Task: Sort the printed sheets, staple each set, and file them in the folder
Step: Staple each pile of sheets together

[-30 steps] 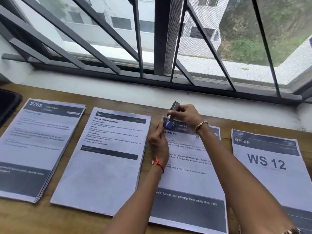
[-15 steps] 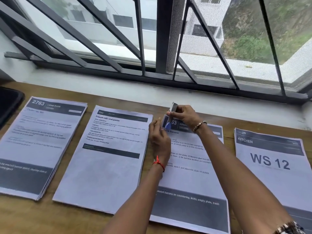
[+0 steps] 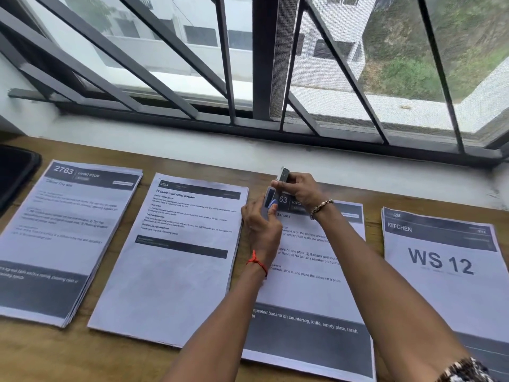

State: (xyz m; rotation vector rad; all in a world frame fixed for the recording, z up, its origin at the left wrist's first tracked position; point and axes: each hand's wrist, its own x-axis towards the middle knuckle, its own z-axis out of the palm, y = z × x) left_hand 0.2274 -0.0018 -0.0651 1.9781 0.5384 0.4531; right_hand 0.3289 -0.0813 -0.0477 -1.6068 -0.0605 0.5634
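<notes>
Stapler (image 3: 270, 196) — slim, grey, blue-tipped, on sheets (image 3: 311, 293)

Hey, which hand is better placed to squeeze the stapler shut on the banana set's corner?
Right, most likely. The right hand grips the stapler from above at the top-left corner of the banana set. The left hand pinches that corner from below, steadying the sheets.

Left grip (image 3: 261, 224), right grip (image 3: 298, 188), seemingly curled
</notes>
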